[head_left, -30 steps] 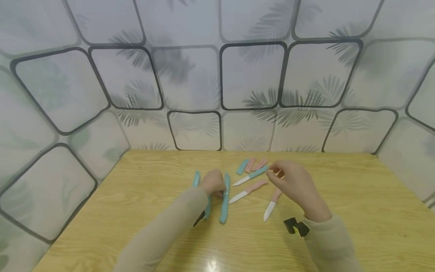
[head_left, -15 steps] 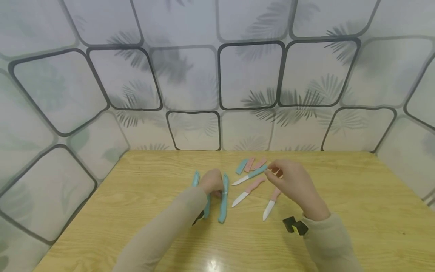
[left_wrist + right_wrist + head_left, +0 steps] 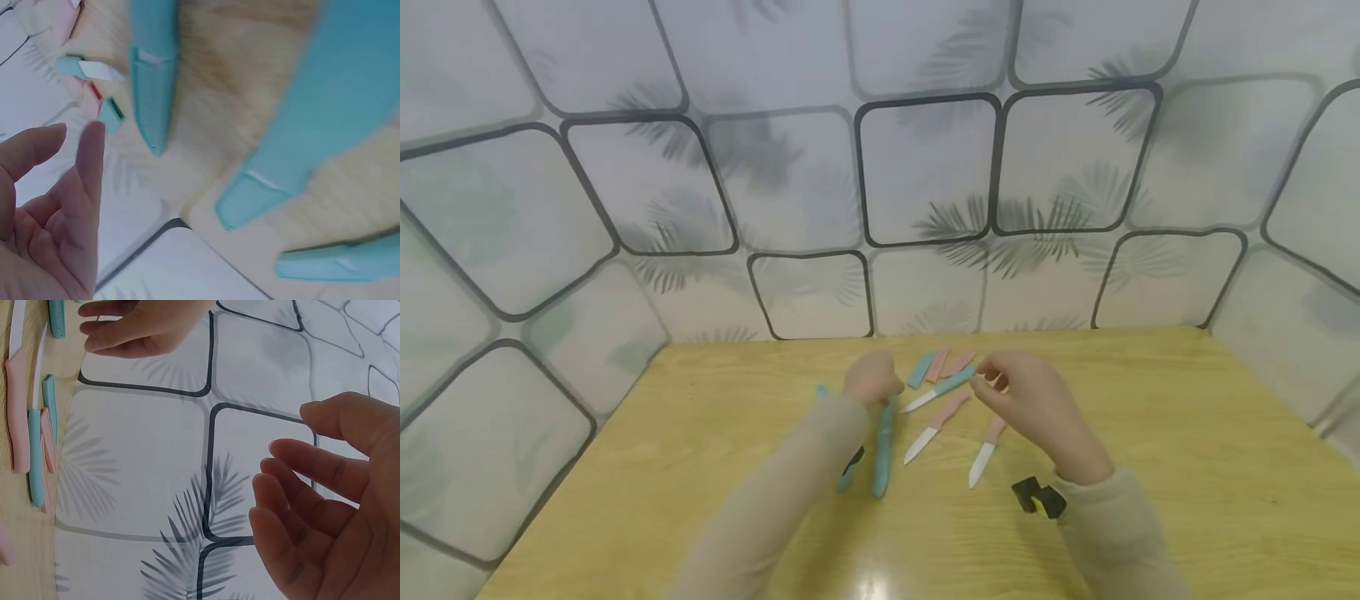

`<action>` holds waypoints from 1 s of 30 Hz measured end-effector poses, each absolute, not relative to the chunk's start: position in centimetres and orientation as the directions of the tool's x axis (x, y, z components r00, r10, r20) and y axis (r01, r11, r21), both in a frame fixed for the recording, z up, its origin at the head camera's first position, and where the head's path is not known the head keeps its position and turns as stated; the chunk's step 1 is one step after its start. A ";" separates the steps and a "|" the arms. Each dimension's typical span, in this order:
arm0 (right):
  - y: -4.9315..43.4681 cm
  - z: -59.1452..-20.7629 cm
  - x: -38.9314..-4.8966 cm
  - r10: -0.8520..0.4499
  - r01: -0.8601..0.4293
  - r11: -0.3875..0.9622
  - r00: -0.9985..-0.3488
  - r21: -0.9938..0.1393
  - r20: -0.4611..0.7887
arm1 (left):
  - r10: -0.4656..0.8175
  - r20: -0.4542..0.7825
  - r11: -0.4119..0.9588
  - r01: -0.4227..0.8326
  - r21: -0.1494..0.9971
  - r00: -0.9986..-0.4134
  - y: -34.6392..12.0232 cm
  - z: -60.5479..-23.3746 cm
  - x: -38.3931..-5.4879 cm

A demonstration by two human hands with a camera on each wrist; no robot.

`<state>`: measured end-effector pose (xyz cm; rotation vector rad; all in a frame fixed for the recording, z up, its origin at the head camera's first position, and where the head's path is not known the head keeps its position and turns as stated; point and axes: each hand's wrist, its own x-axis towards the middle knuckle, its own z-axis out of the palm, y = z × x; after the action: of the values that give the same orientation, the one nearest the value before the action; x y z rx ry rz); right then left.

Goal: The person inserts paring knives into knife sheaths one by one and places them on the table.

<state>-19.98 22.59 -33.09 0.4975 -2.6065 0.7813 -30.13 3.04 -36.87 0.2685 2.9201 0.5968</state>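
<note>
My left hand [image 3: 872, 377] hovers over the far end of a blue paring knife in its sheath [image 3: 883, 450]. Nothing is between its thumb and forefinger, which stand apart in the left wrist view. Two more sheathed blue knives [image 3: 312, 125] lie beside that one, partly covered by my sleeve in the head view. My right hand [image 3: 1033, 404] has loosely bent fingers [image 3: 312, 462] and holds nothing. It is above the handle ends of a bare blue-handled knife [image 3: 955, 381] and two bare pink-handled knives [image 3: 951, 408], all white-bladed.
Behind the bare knives lie a loose blue sheath [image 3: 921, 369] and two pink sheaths [image 3: 937, 365]. They rest near the far edge of the wooden table [image 3: 1187, 467]. A patterned wall covering [image 3: 925, 292] rises right behind that edge.
My left hand has lifted off the sheathed knives and moved away from me and to the right. The middle pink-handled knife has turned slightly. My right hand stays about where it was.
</note>
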 end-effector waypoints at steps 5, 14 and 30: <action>22.9 -33.3 -20.1 -0.215 -0.432 0.781 -0.864 -0.451 0.456 | 0.223 -0.083 0.935 0.189 0.299 -0.971 4.9 -37.1 -30.8; 22.9 -33.2 -20.0 -0.185 -0.425 0.773 -0.861 -0.471 0.473 | 0.273 -0.028 0.937 0.260 0.232 -0.961 6.5 -38.5 -32.3; 24.3 -32.7 -20.0 -0.164 -0.425 0.773 -0.851 -0.471 0.499 | 0.331 0.018 0.932 0.330 0.148 -0.944 8.3 -39.8 -34.2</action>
<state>-20.00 24.30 -32.68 0.4449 -2.5307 0.8180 -34.23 8.35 -39.82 0.5264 3.0806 0.2342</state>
